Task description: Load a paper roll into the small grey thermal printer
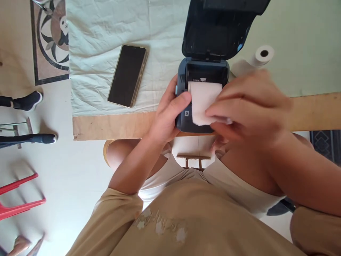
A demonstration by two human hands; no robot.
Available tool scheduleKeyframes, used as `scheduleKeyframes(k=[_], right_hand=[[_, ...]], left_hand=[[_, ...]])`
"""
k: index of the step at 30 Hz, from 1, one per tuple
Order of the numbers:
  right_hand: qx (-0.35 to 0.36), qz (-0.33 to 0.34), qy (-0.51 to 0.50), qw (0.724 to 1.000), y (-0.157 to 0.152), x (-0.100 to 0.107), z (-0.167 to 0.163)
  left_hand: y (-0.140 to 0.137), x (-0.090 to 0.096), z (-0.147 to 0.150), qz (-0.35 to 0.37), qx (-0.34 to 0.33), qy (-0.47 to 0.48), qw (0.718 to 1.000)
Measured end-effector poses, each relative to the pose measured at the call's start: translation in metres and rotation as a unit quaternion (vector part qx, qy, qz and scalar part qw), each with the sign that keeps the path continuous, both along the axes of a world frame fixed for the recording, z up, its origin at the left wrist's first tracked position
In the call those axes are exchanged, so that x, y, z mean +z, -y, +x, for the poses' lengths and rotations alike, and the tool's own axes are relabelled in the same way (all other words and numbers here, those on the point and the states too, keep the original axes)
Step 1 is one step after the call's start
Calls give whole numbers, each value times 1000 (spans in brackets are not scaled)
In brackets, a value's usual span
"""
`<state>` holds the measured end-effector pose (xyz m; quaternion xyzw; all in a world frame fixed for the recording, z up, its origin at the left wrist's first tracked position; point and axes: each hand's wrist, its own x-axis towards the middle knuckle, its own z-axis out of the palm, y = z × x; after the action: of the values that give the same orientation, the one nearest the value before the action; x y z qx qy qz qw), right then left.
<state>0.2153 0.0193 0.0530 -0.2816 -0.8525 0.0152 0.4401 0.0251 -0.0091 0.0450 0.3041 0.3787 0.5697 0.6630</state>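
Note:
A dark portable printer (182, 76) lies at the table's front edge with its black lid (213, 35) swung up. My left hand (170, 110) is closed around the printer's left side, its thumb lying over the top by the left edge of a white paper piece (204, 99). That paper covers the middle of the printer and has an uneven lower end. My right hand (253, 106), blurred by motion, pinches at the paper's right side. A small pale tip shows below its fingers; I cannot make out what it is.
A smartphone (128, 75) lies face up on the pale green cloth (93, 53), left of the printer. Right of the printer stands a white paper roll (264, 54). Wooden table edge (112, 126) shows in front. Red stool legs (23, 206) and another person's shoes (28, 100) are at left.

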Motion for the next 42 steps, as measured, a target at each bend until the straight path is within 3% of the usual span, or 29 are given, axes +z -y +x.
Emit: scheduleKeyframes(k=[5, 9, 14, 16, 21, 23, 25, 29, 35, 38, 42], right_hand=[[39, 1, -44, 998, -3, -5, 2], [-53, -101, -105, 988, -14, 3, 18], [-41, -231, -128, 964, -17, 12, 21], [-24, -208, -132, 969, -17, 11, 19], [-1, -157, -33, 987, -21, 0, 18], [10, -196, -32, 980, -21, -4, 19], [41, -278, -40, 959, -20, -8, 19], [102, -401, -61, 908, -19, -15, 18], [135, -458, -79, 875, -24, -17, 21], [133, -468, -67, 871, -27, -16, 24], [119, -441, -25, 889, -30, -17, 26]], left_hand=[[3, 1, -2, -24, 5, -62, 998], [3, -1, -4, -24, 3, -81, 996], [5, -1, -5, -16, 6, -87, 996], [2, -7, -8, -5, 2, -89, 996], [-17, -35, -19, 63, -72, -79, 992], [-20, -42, -23, 84, -79, -74, 991], [-18, -45, -25, 119, -91, -56, 987], [-6, -41, -25, 138, -96, -11, 986], [0, -20, -13, 96, -69, -28, 993], [-1, -17, -12, 88, -72, -32, 993], [-2, -21, -14, 62, -56, -32, 996]])
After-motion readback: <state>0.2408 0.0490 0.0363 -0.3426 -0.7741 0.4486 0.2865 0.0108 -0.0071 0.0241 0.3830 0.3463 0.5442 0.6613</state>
